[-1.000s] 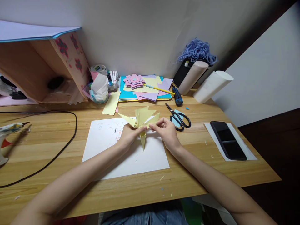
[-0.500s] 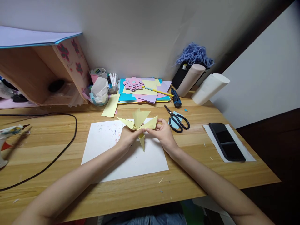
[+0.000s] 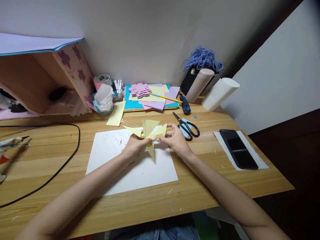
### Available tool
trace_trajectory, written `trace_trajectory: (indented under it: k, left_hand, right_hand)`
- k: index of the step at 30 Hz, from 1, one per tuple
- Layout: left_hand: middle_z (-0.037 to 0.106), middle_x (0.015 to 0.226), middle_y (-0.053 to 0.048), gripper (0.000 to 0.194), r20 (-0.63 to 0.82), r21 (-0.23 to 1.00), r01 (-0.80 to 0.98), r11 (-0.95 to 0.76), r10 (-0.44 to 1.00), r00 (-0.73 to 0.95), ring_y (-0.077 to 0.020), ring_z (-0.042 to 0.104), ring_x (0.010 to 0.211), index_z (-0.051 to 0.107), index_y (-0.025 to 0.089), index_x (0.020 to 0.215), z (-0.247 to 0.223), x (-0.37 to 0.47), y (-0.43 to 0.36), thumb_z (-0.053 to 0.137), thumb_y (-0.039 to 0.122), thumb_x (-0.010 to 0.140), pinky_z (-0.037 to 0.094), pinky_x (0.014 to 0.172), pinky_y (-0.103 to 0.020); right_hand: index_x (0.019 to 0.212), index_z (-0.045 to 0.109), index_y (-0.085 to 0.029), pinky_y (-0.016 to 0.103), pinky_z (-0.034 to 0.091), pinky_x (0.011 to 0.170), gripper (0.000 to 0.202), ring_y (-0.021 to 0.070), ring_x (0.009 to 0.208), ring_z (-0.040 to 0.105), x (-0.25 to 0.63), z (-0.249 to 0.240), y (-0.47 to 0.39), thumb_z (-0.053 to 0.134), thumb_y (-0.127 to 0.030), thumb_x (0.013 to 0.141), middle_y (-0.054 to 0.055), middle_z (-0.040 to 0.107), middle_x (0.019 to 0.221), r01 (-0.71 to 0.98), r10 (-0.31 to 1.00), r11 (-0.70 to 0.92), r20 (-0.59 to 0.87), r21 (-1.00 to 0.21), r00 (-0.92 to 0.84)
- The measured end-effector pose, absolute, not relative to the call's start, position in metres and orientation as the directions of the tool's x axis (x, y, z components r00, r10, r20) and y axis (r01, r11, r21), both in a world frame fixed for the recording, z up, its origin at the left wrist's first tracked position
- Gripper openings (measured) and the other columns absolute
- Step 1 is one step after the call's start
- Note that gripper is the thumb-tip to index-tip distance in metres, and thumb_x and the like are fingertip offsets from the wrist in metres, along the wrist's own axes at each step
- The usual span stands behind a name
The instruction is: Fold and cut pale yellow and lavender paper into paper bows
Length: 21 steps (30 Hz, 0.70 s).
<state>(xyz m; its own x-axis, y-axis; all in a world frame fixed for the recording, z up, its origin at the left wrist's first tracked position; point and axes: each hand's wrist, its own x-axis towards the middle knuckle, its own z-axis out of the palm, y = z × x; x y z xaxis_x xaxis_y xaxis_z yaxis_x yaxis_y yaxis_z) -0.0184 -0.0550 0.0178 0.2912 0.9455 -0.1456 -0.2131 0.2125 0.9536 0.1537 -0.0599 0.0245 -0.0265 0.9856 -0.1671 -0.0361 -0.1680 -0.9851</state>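
A pale yellow folded paper flower (image 3: 150,128) with pointed petals is between my two hands, above a white sheet of paper (image 3: 110,180) on the wooden table. My left hand (image 3: 135,145) grips it near the centre, thumb pointing right. At its right petal, the thumb and fingers of my right hand (image 3: 176,140) pinch the paper. One petal points down toward me, and others spread left, right and away. Parts of the flower's centre are hidden behind my thumbs. Coloured marks show on the white sheet left of my left hand.
Black-handled scissors (image 3: 187,126) lie just right of my right hand. A phone (image 3: 238,149) rests farther right. Behind are a pink paper flower (image 3: 140,90), coloured paper sheets (image 3: 135,105) and a utility knife (image 3: 185,104). A glue gun (image 3: 11,143) and black cable (image 3: 79,136) lie left.
The view has shifted slightly. Both hands still hold the yellow flower; its lower petal looks turned wider toward me, and the right fingers have shifted a little on the right petal.
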Motion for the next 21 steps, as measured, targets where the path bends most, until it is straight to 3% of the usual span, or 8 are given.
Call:
trace_trajectory:
  k: [9,16,21]
  left_hand:
    - [0.068,0.091,-0.011,0.037,-0.214,0.961,-0.123,0.248,0.948,0.235,-0.0200,0.063,0.083,0.062,0.010,0.096,0.019,-0.018,-0.053,0.073,0.021,0.062,0.046,0.074,-0.029]
    - [0.064,0.074,-0.006,0.036,-0.197,0.967,-0.123,0.225,0.959,0.202,-0.0185,0.061,0.072,0.060,0.010,0.092,0.018,-0.017,-0.056,0.072,0.024,0.061,0.046,0.065,-0.028]
    - [0.062,0.070,-0.004,0.033,-0.227,0.955,-0.139,0.260,0.949,0.217,-0.0187,0.060,0.071,0.060,0.010,0.086,0.023,-0.015,-0.056,0.073,0.020,0.057,0.045,0.064,-0.028]
  right_hand:
    - [0.094,0.041,-0.020,0.032,0.054,0.065,0.055,0.0207,0.068,0.069,0.156,0.028,-0.059,0.077,-0.024,0.052,0.003,0.071,0.072,-0.047,0.987,-0.159,-0.159,-0.986,-0.008]
    - [0.095,0.042,-0.021,0.030,0.055,0.072,0.048,0.0210,0.084,0.068,0.137,0.024,-0.072,0.074,-0.026,0.060,0.005,0.069,0.092,-0.129,0.999,-0.037,-0.035,-0.991,-0.018]
    - [0.092,0.042,-0.022,0.027,0.056,0.065,0.044,0.0184,0.075,0.069,0.134,0.025,-0.075,0.073,-0.022,0.061,0.002,0.069,0.085,-0.105,1.000,-0.005,-0.008,-0.995,0.026]
